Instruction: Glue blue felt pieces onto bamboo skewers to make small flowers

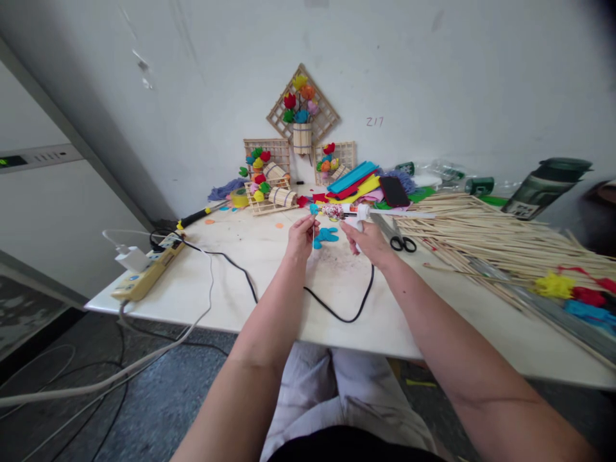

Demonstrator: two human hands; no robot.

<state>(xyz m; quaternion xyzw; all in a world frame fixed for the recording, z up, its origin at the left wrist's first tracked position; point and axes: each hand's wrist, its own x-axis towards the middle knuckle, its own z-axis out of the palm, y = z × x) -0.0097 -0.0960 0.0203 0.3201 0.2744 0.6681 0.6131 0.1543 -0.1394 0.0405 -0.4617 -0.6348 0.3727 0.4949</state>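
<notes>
You've got a broad, pale surface [231,234] in front of you, and its middle is kept for your work, it seems, with the supplies pushed outward. Off to the right, sticks [481,231] fan out in a straw-coloured heap, slim and straight. Against the wall stands the diamond panel [325,113], a wooden lattice with bright, rounded flowers, perhaps up there to stay out of the way. At the left edge sits the boxy power strip [137,285], plastic and yellowish, near enough for cords to reach. Soft-looking sheets [353,179] pile flat at the back; scissors [403,244] lie just beyond your right hand [366,240], probably for easy reach. That hand is wrapped round the white gun [363,212], its speckled front levelled toward your left hand [301,236]. Blue petals [328,235], flat and round-lobed, lie between the two. Your left fingertips pinch a thin stem [314,236] upright, apparently to bring its small blue tip [314,210] to the nozzle; whether they touch, you can't tell.
</notes>
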